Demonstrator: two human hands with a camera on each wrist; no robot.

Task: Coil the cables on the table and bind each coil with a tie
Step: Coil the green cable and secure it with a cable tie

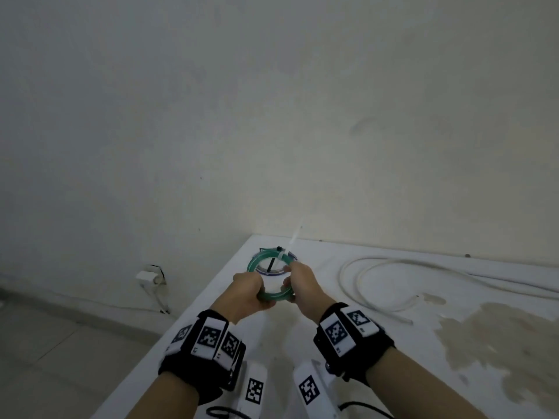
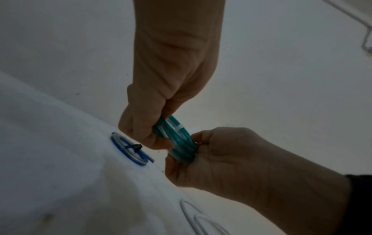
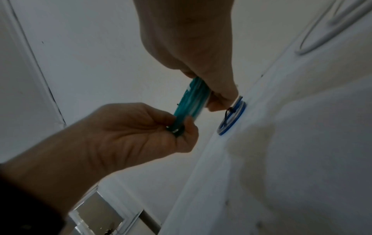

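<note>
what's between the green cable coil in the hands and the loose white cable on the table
Bare white tabletop, apart from the right hand gripping the green cable coil; nothing else before the loose white cable. The head view shows it.

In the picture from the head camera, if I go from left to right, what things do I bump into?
Wall socket → left hand → green cable coil → right hand → loose white cable → brownish stain on the table.

We see the green coil [image 3: 191, 101] held edge-on between both hands: the right hand [image 3: 193, 47] pinches its far end, the left hand [image 3: 130, 132] grips its near end. Just right, a blue coil [image 3: 233, 117] with a black tie [image 3: 228, 116] lies on the white table [image 3: 292, 159].
</note>
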